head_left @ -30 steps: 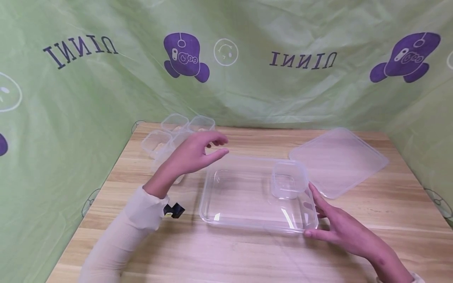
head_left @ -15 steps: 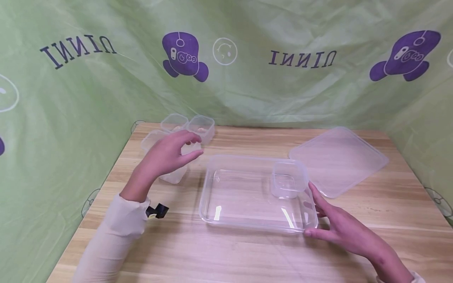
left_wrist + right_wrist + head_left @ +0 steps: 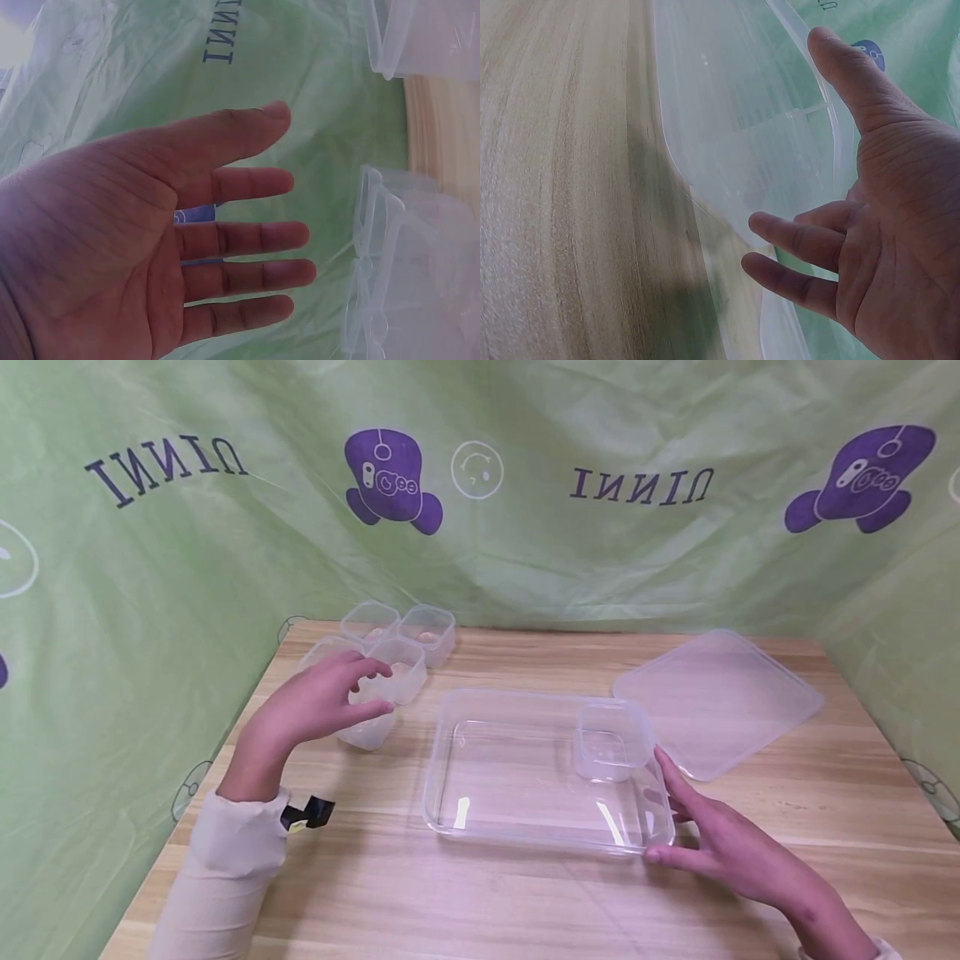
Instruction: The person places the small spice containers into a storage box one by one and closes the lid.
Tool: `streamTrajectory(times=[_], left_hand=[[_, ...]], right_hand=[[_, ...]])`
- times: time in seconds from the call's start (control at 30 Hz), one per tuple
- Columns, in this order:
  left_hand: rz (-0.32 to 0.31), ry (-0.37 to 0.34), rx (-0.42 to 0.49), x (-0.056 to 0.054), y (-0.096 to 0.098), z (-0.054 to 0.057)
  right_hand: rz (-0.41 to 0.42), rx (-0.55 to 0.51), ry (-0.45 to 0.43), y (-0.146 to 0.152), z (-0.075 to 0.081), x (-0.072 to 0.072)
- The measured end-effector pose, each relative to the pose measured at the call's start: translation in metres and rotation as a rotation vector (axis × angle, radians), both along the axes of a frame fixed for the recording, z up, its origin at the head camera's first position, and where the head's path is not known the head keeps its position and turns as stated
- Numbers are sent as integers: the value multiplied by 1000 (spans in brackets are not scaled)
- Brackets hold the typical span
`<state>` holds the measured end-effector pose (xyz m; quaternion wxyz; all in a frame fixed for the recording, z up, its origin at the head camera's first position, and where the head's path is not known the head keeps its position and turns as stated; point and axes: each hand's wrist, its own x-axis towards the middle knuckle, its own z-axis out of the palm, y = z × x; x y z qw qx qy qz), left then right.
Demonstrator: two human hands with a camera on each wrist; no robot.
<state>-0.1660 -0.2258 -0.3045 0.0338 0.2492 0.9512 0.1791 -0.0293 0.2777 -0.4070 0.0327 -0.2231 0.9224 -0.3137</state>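
My left hand (image 3: 311,697) hovers over a cluster of small clear plastic boxes, holding nothing. In the left wrist view its fingers (image 3: 255,234) are straight and apart, with small boxes (image 3: 420,277) to their right. One small box (image 3: 405,672) stands just past the fingertips; another (image 3: 367,732) is partly hidden under the hand. My right hand (image 3: 731,847) rests against the right end of a large clear rectangular container (image 3: 517,785), thumb at the near corner, fingers along the side. Inside that container, toward its right end, sits one small clear box (image 3: 611,739).
A large translucent lid (image 3: 720,702) lies flat at the back right of the wooden table (image 3: 465,910). Two more small boxes, one (image 3: 371,620) beside another (image 3: 431,635), stand at the back left with pale bits inside. A green printed cloth (image 3: 540,560) surrounds the table.
My left hand has moved left, from beside the large container to over the small boxes, uncovering some of them. My right hand and the large container have stayed put.
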Motion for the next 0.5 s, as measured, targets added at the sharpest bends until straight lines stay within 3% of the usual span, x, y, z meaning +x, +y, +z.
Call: streamTrajectory(times=[0.5], left_hand=[[128, -56, -102, 11, -8, -12]], right_hand=[[-10, 19, 6, 0, 0, 0]])
